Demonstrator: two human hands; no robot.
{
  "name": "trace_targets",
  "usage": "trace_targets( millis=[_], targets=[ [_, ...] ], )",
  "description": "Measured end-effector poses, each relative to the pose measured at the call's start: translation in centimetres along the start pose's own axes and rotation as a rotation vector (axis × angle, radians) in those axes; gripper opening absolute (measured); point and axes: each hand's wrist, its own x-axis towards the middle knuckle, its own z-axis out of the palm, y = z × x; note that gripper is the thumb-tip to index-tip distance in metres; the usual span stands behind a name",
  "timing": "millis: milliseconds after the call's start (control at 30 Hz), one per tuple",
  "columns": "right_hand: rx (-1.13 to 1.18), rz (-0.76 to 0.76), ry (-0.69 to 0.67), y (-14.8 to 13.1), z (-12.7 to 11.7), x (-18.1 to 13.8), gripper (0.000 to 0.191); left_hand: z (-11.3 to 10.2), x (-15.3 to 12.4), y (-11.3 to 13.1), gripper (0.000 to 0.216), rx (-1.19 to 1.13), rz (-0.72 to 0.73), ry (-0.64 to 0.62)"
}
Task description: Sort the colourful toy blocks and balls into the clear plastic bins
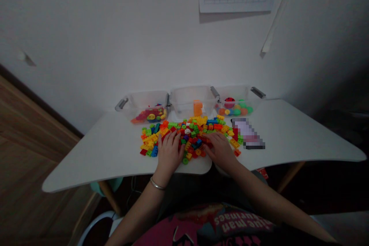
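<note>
A wide pile of colourful toy building blocks [150, 142] lies on the white table in front of me. Over the left part of the pile rests my left hand [170, 152], palm down, its fingers spread across the blocks; a silver bangle circles that wrist. My right hand [220, 148] touches the right part, fingers stretched inward and thumb apart. Between the hands, red, blue, orange and green blocks show, a few of them wheel-shaped. Whatever lies under the palms is hidden. Neither hand visibly grips a block.
Behind the pile stand a clear bin with mixed toys [148, 98], a clear bin with an orange piece [184, 96] and a clear bin with coloured balls [236, 94]. A blurred phone [248, 134] lies at the right. The white table [92, 146] meets the wall.
</note>
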Motion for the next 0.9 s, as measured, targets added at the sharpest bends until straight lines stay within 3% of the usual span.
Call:
trace_targets(
  millis=[333,767,900],
  targets=[
    [-0.118,0.038,-0.216,-2.0,1.0,3.0,0.027,-0.3,-0.1,-0.1,0.038,-0.033,0.027,0.004],
    [-0.027,0.04,-0.14,-2.9,0.4,4.0,0.022,-0.5,-0.1,-0.4,0.037,-0.117,0.169,0.049],
    [0.045,-0.049,-0.104,-4.0,0.5,4.0,0.024,-0.5,-0.2,-0.7,0.035,-0.16,0.195,0.054]
  ],
)
